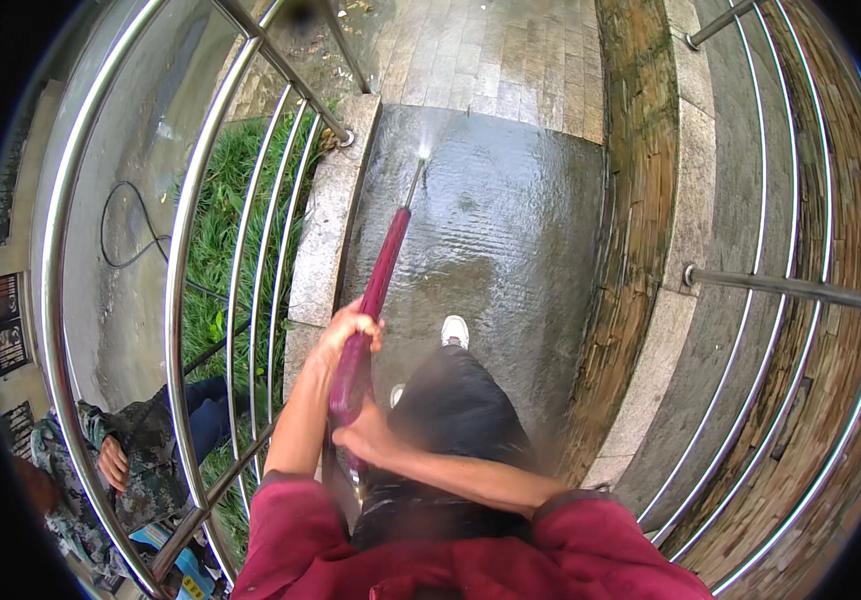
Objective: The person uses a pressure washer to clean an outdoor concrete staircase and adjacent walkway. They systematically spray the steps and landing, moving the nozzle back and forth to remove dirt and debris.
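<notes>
Left hand [349, 330] and right hand [366, 437] hold red spray lance [376, 295].

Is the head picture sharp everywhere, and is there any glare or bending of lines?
Head view: the steel railings bend strongly toward the rim, a fisheye effect; the wet stone ramp shines with soft daylight glare; the right hand and dark trousers look blurred, while the red spray lance is fairly sharp.

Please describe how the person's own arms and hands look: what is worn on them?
Both forearms are bare. The left hand and right hand wear no gloves, and no rings or watch can be made out. Dark red sleeves cover only the upper arms, ending near the elbows.
</notes>
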Tool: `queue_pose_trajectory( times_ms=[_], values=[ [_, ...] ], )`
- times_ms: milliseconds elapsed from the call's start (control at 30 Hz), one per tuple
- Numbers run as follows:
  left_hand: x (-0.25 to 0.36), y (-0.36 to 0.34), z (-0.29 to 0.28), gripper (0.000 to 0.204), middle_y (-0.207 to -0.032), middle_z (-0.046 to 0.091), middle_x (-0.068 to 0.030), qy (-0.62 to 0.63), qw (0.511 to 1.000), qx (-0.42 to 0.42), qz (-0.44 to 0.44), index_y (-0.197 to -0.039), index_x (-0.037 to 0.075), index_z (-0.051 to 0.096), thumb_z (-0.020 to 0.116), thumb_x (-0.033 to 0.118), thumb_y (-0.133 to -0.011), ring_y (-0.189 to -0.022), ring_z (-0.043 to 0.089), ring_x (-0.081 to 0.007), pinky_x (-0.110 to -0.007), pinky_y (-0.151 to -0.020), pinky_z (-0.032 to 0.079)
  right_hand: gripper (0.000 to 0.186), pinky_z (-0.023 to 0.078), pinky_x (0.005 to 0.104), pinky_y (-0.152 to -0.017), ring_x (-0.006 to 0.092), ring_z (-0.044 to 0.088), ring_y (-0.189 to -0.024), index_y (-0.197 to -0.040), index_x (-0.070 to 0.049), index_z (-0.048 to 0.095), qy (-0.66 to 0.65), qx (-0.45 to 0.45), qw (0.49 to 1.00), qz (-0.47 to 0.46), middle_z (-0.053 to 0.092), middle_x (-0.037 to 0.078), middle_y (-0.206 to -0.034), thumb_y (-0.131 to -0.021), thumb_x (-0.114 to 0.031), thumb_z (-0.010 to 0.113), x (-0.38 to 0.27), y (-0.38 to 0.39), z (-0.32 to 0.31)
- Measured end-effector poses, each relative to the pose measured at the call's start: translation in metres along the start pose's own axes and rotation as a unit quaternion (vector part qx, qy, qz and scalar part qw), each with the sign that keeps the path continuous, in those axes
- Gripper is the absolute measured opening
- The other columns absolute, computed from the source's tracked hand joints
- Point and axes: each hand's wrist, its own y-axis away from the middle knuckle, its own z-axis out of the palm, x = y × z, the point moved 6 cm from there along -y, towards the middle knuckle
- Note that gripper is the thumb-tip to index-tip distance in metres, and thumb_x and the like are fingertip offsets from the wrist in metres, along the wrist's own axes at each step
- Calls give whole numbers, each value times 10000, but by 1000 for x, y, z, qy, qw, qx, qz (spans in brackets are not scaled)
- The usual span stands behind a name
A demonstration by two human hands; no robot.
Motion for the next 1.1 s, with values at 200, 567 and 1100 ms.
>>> queue_pose_trajectory(
  times_ms=[200,567,1100],
  values=[
    [-87,112,-56,536,-841,558,-118,70,997,12,-16,-1140,6,557,586,-39,-607,-557,563,-208,-339,-512,486,595,504,458,-880,453,624,-995,-1120,73,501,103,-16,994,24,619,302,-992,-620,-151,734,52,98,86],
    [-135,148,-89,518,-843,574,-108,24,997,-69,12,-1171,50,517,619,-18,-668,-616,581,-212,-344,-555,523,550,517,454,-850,433,655,-950,-1059,68,560,137,38,988,56,666,278,-924,-606,-189,737,68,153,131],
    [-150,172,-69,655,-850,573,-114,69,996,-49,13,-1283,89,536,589,-42,-644,-601,583,-202,-327,-526,512,611,512,474,-863,467,632,-991,-1134,83,491,102,-4,995,22,634,318,-986,-623,-149,731,75,173,124]
  ],
)
